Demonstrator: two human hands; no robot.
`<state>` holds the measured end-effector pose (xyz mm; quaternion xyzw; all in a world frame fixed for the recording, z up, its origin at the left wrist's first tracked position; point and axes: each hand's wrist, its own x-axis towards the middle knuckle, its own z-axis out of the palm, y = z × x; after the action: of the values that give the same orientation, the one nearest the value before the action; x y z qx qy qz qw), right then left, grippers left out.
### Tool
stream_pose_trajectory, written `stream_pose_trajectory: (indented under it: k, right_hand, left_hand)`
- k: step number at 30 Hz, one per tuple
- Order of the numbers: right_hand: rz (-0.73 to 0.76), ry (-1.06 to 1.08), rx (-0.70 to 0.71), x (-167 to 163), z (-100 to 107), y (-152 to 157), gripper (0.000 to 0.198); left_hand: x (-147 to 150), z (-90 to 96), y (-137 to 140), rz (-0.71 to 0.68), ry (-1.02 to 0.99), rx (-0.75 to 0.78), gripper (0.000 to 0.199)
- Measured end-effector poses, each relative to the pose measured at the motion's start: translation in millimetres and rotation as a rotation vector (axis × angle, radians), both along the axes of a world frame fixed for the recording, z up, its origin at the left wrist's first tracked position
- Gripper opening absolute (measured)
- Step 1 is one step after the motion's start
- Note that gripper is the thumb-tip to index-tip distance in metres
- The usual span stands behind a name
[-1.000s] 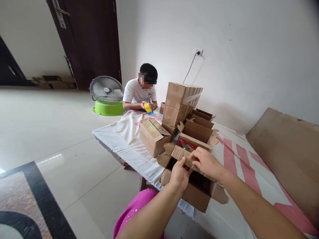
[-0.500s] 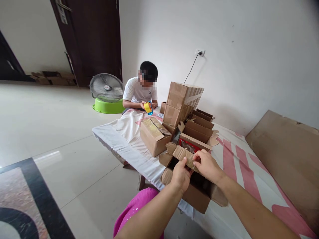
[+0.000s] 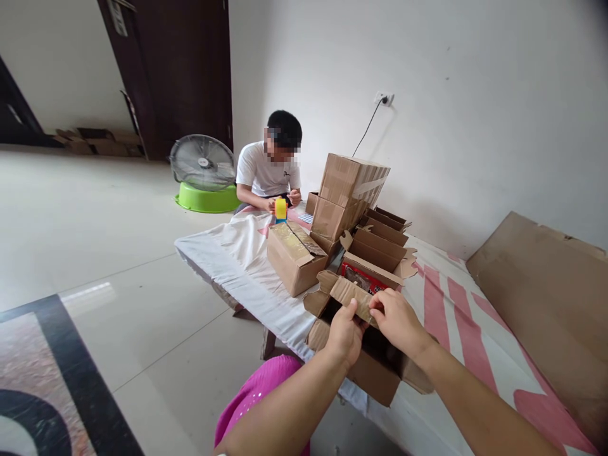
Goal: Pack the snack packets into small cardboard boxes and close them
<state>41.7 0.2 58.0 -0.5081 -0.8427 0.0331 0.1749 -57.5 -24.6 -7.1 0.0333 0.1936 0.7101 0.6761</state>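
Observation:
In front of me an open cardboard box (image 3: 373, 375) sits at the near edge of the cloth-covered table, its inside dark. My left hand (image 3: 346, 334) grips the box's raised flap (image 3: 350, 295), thumb on top and fingers beneath. At the right end of that same flap, my right hand (image 3: 398, 318) is closed in a pinch on its edge. Just behind the flap a red printed packet (image 3: 361, 277) shows partly, and the rest of it is hidden. Beyond it stands a row of open cardboard boxes (image 3: 377, 248).
A taped box (image 3: 295, 261) lies left of the row, beside stacked sealed cartons (image 3: 339, 196). Across the table a person (image 3: 266, 170) holds a yellow tape dispenser (image 3: 280, 209). A fan (image 3: 203, 162) rests on a green basin (image 3: 204, 199). A cardboard sheet (image 3: 541, 291) leans at right.
Both my hands stay on the flap, with hardly any movement. Across the table, the person has turned the yellow tape dispenser more upright and raised their other hand slightly.

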Motion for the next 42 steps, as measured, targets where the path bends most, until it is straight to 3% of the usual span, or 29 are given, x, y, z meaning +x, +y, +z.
stream_pose_trajectory:
  k: [7, 18, 22, 28, 33, 38, 42]
  right_hand:
    - [0.264, -0.002, 0.066, 23.3, 3.7, -13.3, 0.029]
    - [0.194, 0.014, 0.146, 38.9, 0.2, -35.1, 0.018]
    - [0.238, 0.005, 0.203, 40.3, -5.3, -36.5, 0.02]
    - [0.311, -0.02, 0.292, 41.6, -10.1, -35.9, 0.015]
    - [0.314, -0.032, 0.328, 48.8, -0.8, -21.9, 0.022]
    - [0.506, -0.281, 0.372, 49.9, 7.2, -0.7, 0.021]
    - [0.543, -0.242, 0.336, 48.5, 18.7, 1.6, 0.023]
  left_hand:
    - [-2.5, 3.8, -2.1, -0.018, -0.009, 0.005, 0.016]
    - [-4.3, 7.6, -4.7, -0.03, 0.009, 0.012, 0.018]
    - [-3.8, 5.9, -6.5, -0.04, 0.045, 0.013, 0.024]
    - [2.6, 6.5, -14.9, -0.022, 0.224, 0.193, 0.026]
    - [7.1, 6.6, -20.4, 0.002, 0.288, 0.232, 0.047]
    - [11.4, 6.6, -21.1, 0.005, 0.294, 0.167, 0.069]
    - [13.2, 3.8, -19.0, 0.084, 0.317, 0.144, 0.073]
